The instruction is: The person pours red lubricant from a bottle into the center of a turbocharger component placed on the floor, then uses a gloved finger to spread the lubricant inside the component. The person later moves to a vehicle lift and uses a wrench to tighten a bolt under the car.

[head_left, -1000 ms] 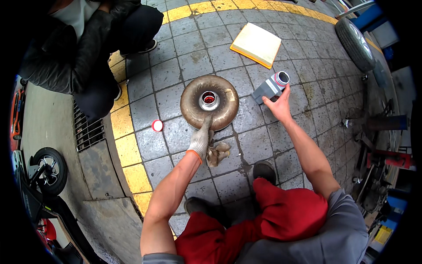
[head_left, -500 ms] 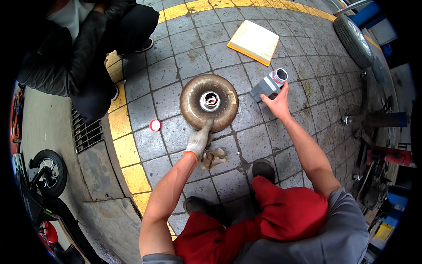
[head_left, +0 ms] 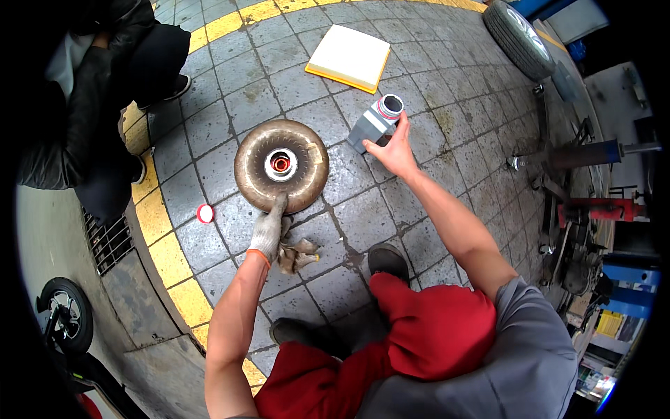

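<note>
- The left hand (head_left: pixel 267 234), in a worn work glove, rests its fingers on the near rim of the round rusty metal disc (head_left: pixel 281 165); it touches rather than clasps it.
- The disc lies flat on the grey paved floor (head_left: pixel 447 91), with a dirty rag (head_left: pixel 296 255) just beside the glove.
- The bare right hand (head_left: pixel 395 150) grasps the grey bottle (head_left: pixel 377 120), tilted, just right of the disc.
- A red cap (head_left: pixel 204 213) lies left of the disc, near the yellow stripe (head_left: pixel 157 227).
- A flat yellow-edged pad (head_left: pixel 349 57) lies farther back.
</note>
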### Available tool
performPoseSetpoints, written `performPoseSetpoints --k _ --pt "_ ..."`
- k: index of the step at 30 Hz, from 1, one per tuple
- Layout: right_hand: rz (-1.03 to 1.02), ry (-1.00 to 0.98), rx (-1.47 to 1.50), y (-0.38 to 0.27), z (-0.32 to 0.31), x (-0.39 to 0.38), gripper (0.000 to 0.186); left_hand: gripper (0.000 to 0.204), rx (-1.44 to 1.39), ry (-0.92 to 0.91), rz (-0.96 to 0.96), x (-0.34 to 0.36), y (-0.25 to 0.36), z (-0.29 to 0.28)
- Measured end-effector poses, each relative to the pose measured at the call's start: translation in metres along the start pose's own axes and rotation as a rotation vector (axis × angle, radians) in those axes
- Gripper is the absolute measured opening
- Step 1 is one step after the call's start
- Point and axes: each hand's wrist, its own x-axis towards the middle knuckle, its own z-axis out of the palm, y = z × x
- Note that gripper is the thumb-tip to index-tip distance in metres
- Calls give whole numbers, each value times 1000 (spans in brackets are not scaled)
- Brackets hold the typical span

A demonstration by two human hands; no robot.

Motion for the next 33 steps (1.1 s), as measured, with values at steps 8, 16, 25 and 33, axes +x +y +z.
performPoseSetpoints --k 8,16,25,33 --pt "-2 20 14 -9 0 -3 128 76 16 22 -39 -2 -5 -14" --pt "32 2 25 -8 1 -3 129 79 5 26 -27 -1 -9 -16" --pt "8 10 -14 -6 0 -3 129 78 -6 37 -49 -6 -4 -10" --pt "-3 11 -24 -10 2 -2 129 83 -105 40 -29 2 -18 -16"
